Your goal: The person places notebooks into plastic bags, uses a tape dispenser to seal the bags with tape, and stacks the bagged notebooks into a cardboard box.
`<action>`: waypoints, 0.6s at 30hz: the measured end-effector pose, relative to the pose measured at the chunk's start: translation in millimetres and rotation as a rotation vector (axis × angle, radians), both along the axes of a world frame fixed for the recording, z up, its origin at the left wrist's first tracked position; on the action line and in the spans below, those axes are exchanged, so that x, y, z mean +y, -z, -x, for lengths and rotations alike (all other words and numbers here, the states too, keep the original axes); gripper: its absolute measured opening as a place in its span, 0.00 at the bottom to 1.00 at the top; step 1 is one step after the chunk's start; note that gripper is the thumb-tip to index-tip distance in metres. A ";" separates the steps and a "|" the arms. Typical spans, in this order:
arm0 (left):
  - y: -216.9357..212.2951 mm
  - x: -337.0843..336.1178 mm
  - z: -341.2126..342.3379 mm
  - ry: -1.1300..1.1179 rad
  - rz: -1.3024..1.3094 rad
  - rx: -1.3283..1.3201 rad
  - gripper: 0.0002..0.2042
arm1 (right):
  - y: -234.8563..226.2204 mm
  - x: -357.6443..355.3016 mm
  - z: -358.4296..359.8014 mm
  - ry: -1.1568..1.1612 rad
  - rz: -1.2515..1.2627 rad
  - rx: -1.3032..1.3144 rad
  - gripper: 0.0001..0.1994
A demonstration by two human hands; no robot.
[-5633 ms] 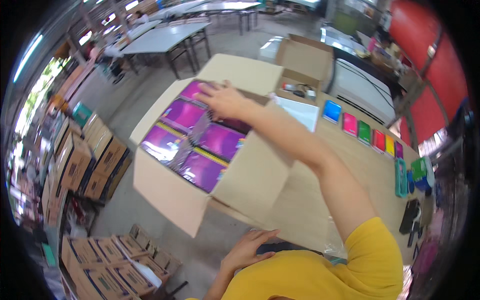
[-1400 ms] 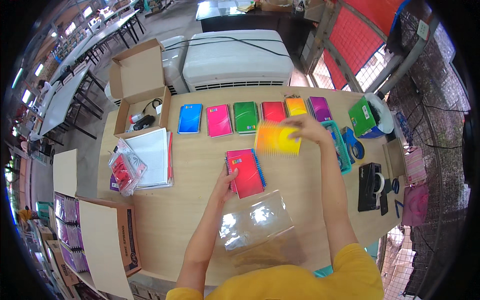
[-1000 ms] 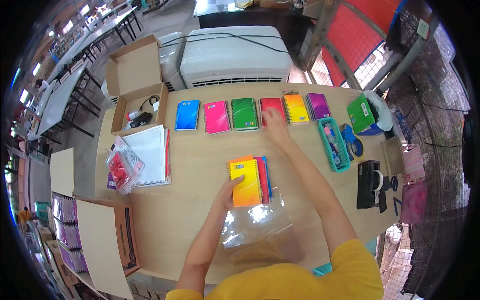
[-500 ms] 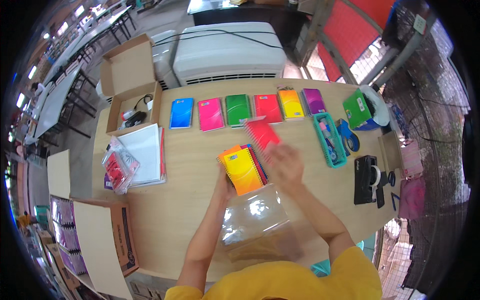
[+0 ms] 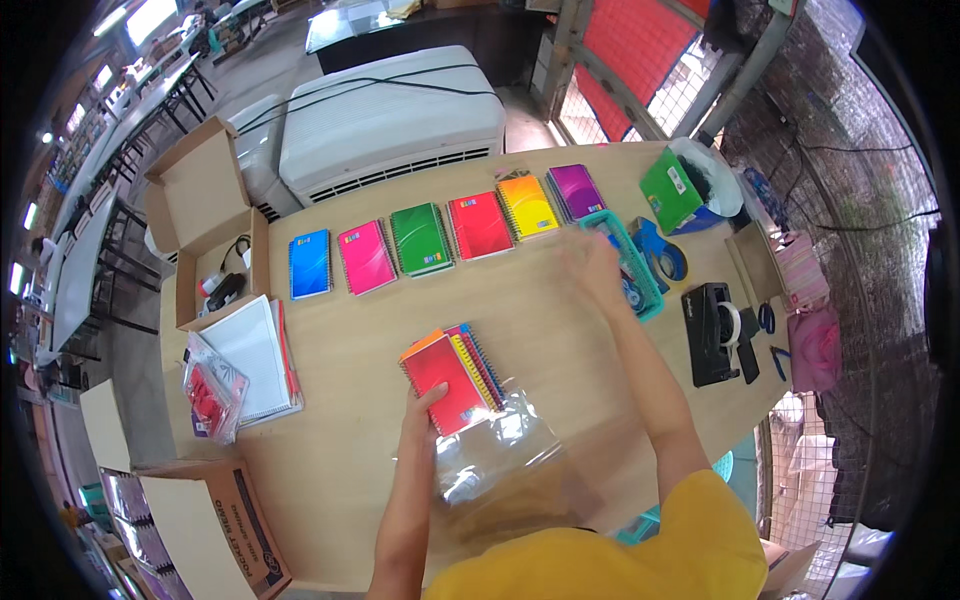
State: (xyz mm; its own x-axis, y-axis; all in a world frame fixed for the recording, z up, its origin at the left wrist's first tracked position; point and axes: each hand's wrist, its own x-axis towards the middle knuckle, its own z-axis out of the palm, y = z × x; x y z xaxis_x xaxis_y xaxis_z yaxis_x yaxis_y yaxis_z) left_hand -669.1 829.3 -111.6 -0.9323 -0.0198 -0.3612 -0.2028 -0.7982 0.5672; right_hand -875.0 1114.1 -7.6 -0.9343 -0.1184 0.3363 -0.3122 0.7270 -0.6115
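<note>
Resting on the near edge of a small stack of spiral notebooks (image 5: 452, 375), the left hand (image 5: 422, 408) lies flat with its fingers (image 5: 432, 396) spread on the red top cover, pressing rather than gripping. Yellow, pink and blue covers fan out from under the red one on the side toward the right hand. Just nearer the person than those fingers, a clear plastic bag (image 5: 500, 455) lies crumpled on the wooden bench (image 5: 350, 450), touching the stack's near corner.

The right hand (image 5: 592, 268) hovers open and empty, blurred, well beyond the stack, just beside a teal tray (image 5: 632, 262). Past it, a row of six spiral notebooks lies flat along the far side of the bench: blue (image 5: 309, 264), pink (image 5: 365, 257), green (image 5: 421, 240), red (image 5: 479, 225), yellow-orange (image 5: 527, 205) and purple (image 5: 575, 191), each with a small label patch on its cover. Outward from the right fingers sit a blue tape roll (image 5: 660, 258), a black tape dispenser (image 5: 714, 333) and a green box (image 5: 672, 188).

Far out from the left fingers stand an open cardboard box (image 5: 205, 240), a white spiral pad (image 5: 255, 357) and a clear packet of red items (image 5: 211, 388). A brown carton (image 5: 215, 520) with dark print on its side sits at the bench's near corner.
</note>
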 end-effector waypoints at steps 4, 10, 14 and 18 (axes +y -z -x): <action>-17.0 -2.8 6.5 0.027 -0.017 -0.013 0.28 | 44.2 59.3 129.5 0.439 -0.073 -0.053 0.17; -21.3 -12.5 9.0 0.001 0.053 -0.040 0.27 | 55.5 65.3 216.7 0.441 -0.317 -0.532 0.28; -20.8 -16.8 8.1 -0.013 0.047 -0.070 0.26 | 50.5 54.9 215.8 0.526 -0.389 -0.544 0.33; -8.4 -18.7 6.0 -0.006 0.061 -0.061 0.26 | 42.8 53.2 213.8 0.495 -0.445 -0.531 0.34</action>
State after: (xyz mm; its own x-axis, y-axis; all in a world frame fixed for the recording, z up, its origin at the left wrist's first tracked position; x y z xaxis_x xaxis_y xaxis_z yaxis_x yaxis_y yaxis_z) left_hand -675.1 810.6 -103.2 -0.9084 -0.0485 -0.4153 -0.2341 -0.7640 0.6012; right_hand -1088.8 1167.3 -50.4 -0.9341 0.3276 -0.1421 0.3519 0.9118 -0.2115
